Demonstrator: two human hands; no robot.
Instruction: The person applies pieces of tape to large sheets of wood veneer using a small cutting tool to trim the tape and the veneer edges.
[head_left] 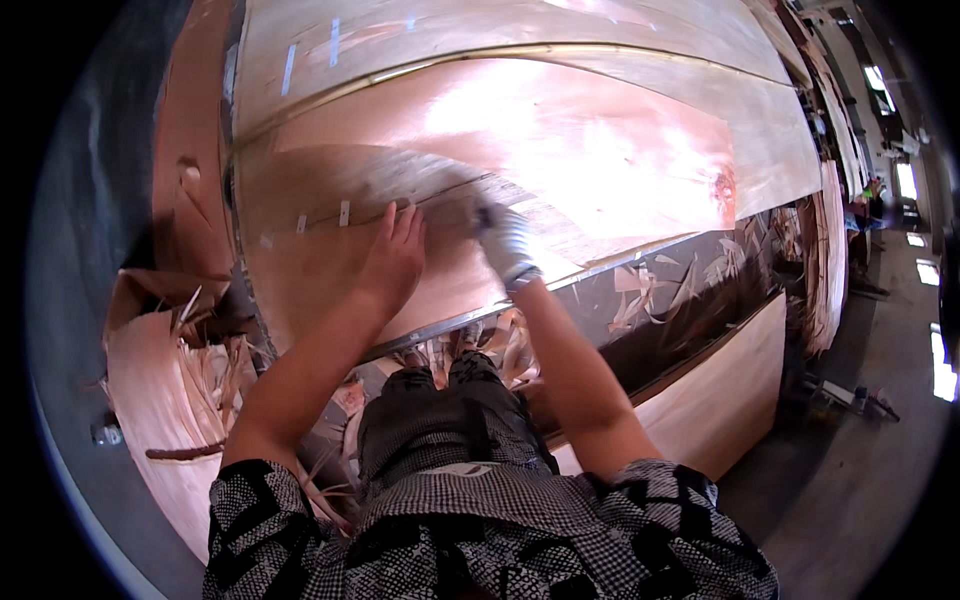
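Observation:
My bare left hand [396, 258] lies with its fingers stretched out on a thin wood veneer sheet [320, 265], beside a dark split in the wood. Small pieces of pale tape [345, 213] stick to the veneer left of that hand. To its right, my right hand [508, 246], in a white knit glove, is over the same split and smeared by motion. Its fingers look curled around a dark blurred thing [486, 214] that I cannot make out. Beyond both hands, a reddish veneer sheet [500, 110] lies flat, partly washed out by glare.
More pale veneer [560, 22] with tape covers the far side. Torn veneer scraps [655, 290] lie below the near edge. A stack of veneer [165, 375] stands at the left, and a pale board [700, 400] leans at the right. Reddish sheets [192, 130] are at the far left.

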